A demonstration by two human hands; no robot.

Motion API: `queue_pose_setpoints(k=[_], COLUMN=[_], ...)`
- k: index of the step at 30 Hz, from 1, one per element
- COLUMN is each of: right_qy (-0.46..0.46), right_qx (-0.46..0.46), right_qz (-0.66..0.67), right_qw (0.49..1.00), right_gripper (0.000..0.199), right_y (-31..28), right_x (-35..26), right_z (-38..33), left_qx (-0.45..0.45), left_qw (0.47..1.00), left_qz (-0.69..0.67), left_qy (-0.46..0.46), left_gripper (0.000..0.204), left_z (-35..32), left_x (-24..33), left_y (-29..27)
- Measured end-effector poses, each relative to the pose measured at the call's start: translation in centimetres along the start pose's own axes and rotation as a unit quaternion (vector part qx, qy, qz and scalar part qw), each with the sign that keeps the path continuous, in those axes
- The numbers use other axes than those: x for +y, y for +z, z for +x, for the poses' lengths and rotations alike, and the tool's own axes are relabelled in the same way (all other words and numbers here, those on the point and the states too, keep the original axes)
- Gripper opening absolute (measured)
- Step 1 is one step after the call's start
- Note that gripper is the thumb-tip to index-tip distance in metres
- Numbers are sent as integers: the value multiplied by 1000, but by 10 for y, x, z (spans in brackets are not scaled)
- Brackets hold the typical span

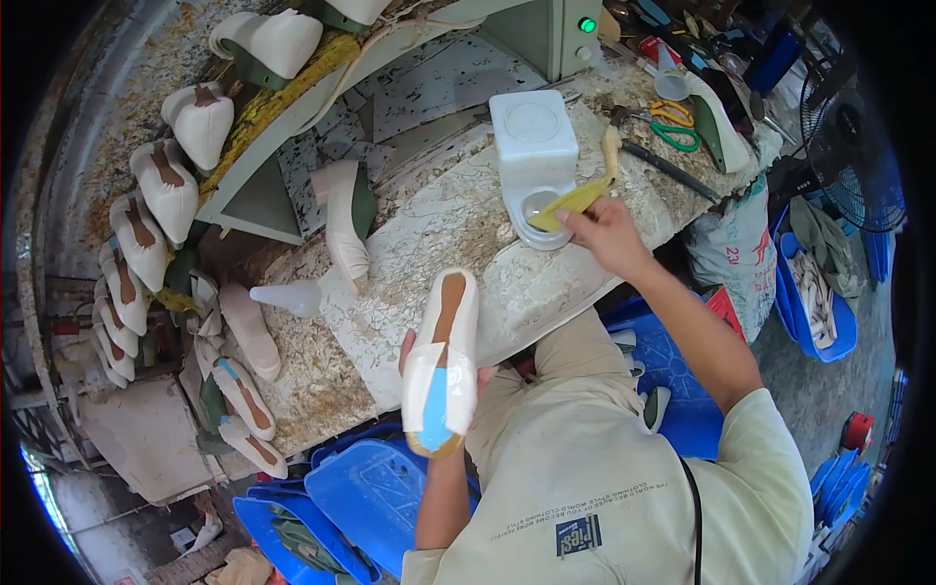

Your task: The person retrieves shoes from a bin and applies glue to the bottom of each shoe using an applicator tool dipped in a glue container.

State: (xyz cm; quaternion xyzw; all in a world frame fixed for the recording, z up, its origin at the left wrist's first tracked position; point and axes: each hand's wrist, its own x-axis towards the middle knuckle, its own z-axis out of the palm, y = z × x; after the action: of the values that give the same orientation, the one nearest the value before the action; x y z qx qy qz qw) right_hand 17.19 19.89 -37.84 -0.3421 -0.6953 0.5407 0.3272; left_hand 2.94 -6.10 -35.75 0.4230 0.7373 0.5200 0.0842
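Note:
My left hand [408,353] grips a cream shoe upper on a last [421,385] from beneath, its underside turned up. That underside shows a brown strip, a light-blue patch and a tan end. In my right hand [606,234] is a flat yellow-green applicator [577,203], pinched between thumb and fingers. Its lower tip is over the round cup of a white plastic dispenser [534,136]; I cannot tell whether it touches the contents. A pale, knobbed piece [611,151] sits at the applicator's upper end.
The worn workbench [439,234] also carries a lasted shoe [343,219], a translucent cone [288,297] and green-handled scissors [675,135]. Several lasted shoes [166,190] line a rack at left. A grey machine [565,39] stands behind; a black fan [848,146] and blue bins [375,487] surround the bench.

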Motion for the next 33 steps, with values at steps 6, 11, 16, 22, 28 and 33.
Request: queue_pose_setpoints(k=[6,11,16,22,28,33], right_qy=[212,-190,-383,-389,-414,-330], right_qx=[-116,-114,-155,-62,-188,-30], right_qz=[215,-16,-74,-120,-95,-67], right_qw=[946,975,908,911,885,941], right_gripper=[18,16,20,23,26,6], right_y=[34,62,65,62,65,56], right_x=[-108,-133,-133,-137,-148,-154], right_z=[-43,-85,-126,-97,-123,-83], left_qx=[54,-18,-68,-55,-103,-119], left_qw=[990,909,707,611,610,640], left_qz=[-129,-380,-649,-716,-690,-682], left_qy=[-32,-170,-272,-332,-375,-333], left_gripper=[61,56,60,62,66,67], left_z=[-9,14,27,29,31,23], left_x=[-21,9,23,16,19,39], left_y=[19,16,-5,-9,-19,-20])
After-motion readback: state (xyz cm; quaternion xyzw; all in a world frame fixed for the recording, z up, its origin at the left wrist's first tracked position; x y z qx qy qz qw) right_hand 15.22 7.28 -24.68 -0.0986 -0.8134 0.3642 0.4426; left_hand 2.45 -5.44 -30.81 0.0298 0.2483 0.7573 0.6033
